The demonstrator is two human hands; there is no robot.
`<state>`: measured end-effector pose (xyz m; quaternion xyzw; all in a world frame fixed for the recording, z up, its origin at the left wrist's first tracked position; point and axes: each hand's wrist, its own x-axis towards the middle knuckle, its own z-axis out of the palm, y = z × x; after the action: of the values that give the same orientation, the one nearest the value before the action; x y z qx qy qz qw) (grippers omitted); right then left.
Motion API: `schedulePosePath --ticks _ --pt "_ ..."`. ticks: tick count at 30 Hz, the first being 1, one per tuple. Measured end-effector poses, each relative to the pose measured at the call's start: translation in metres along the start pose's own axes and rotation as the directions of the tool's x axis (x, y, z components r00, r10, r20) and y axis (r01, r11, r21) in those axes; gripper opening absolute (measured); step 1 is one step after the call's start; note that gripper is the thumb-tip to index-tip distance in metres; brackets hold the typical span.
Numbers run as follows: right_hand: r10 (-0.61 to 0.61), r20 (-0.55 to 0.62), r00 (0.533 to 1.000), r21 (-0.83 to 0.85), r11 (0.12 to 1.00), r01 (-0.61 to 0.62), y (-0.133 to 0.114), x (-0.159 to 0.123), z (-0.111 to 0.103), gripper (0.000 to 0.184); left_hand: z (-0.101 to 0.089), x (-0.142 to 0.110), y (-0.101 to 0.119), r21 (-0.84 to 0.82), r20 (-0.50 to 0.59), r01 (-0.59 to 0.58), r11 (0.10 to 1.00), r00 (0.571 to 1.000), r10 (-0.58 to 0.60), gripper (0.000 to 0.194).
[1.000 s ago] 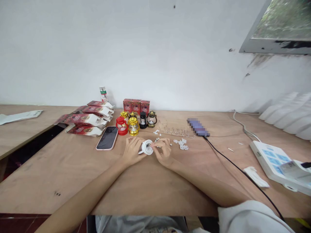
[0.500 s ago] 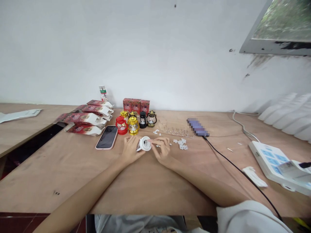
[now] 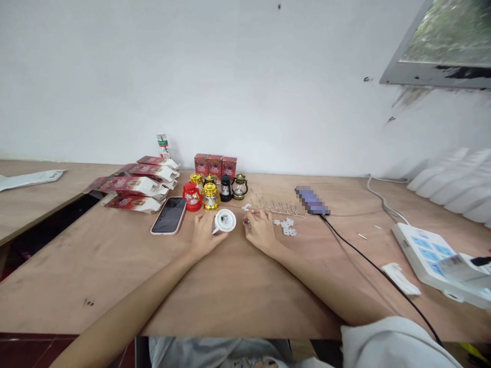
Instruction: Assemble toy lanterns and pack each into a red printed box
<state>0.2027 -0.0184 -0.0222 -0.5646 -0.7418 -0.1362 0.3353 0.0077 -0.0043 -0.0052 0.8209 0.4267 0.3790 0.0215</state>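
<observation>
My left hand (image 3: 203,232) is closed around a small white lantern (image 3: 230,215), tipped so its round underside faces me. A recess with a dark and silvery metal part shows in the middle of that base. My right hand (image 3: 261,231) rests on the table to the right, apart from the lantern. Its thumb and fingers come together near the tabletop over something small and silvery that I cannot make out. Behind the hands stand a red lantern (image 3: 192,197), a gold lantern (image 3: 210,197), a black lantern (image 3: 225,189) and several others. White plastic pieces (image 3: 286,225) lie beside my right hand.
A phone (image 3: 169,215) lies left of my left hand, by a pile of red flattened boxes (image 3: 134,185). Thin wire handles (image 3: 282,208) are spread behind my right hand. Farther right are a cabled phone (image 3: 311,200) and a white power strip (image 3: 425,250).
My right hand has moved away from the lantern's base, to the right and down to the table. The lantern has shifted slightly left and away from me in my left hand.
</observation>
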Motion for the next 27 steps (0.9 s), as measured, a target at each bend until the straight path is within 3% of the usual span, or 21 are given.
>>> schedulePosePath --ticks 6,10,13,18,21,27 --pt "-0.043 0.006 0.999 -0.01 0.999 0.043 0.002 0.001 0.003 0.015 -0.002 -0.001 0.001 0.019 0.03 -0.046 0.999 0.999 0.045 0.036" --pt "-0.104 -0.077 0.992 0.002 0.994 0.105 0.004 0.001 0.003 0.016 -0.004 0.0 0.003 0.043 0.073 -0.108 0.993 0.992 0.104 0.038" --pt "-0.151 -0.251 0.956 0.099 0.979 0.181 0.002 0.001 -0.001 0.009 -0.006 0.0 0.004 0.055 0.1 -0.129 0.99 0.987 0.123 0.037" --pt "-0.187 -0.53 0.827 0.306 0.867 0.393 -0.009 -0.003 -0.007 0.009 -0.009 0.0 0.008 0.041 0.108 -0.212 0.976 0.972 0.207 0.03" --pt "-0.175 -0.575 0.799 0.366 0.819 0.443 -0.018 -0.005 -0.008 0.013 -0.01 0.0 0.011 0.024 0.111 -0.238 0.971 0.966 0.234 0.026" --pt "-0.177 -0.567 0.804 0.387 0.805 0.45 -0.023 -0.006 -0.006 0.015 -0.011 -0.001 0.011 0.023 0.159 -0.248 0.969 0.957 0.241 0.027"
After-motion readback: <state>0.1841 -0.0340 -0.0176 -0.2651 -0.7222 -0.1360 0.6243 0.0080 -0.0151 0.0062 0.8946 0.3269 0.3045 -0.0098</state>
